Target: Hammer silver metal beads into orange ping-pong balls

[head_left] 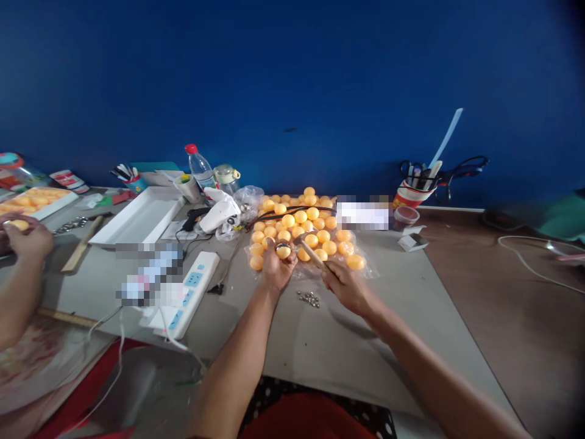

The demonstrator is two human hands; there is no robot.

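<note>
My left hand [275,271] is closed around an orange ball [283,250] that looks like a table tennis ball, with a dark, shiny band across its upper part. In my right hand [347,285] is the wooden handle of a hammer [317,258]. The hammer's head is just right of the held ball; whether they touch I cannot tell. Behind both hands, many loose orange balls [300,216] lie on clear plastic film [369,268]. A small heap of shiny metal pieces [309,299] sits on the grey tabletop [347,360] between my forearms.
To the left are a white power strip [194,286], a white tray [137,216], a bottle [200,167] and a glue gun [194,218]. A co-worker's hand [31,238] holds another ball at far left. A red cup of tools [411,194] stands at back right.
</note>
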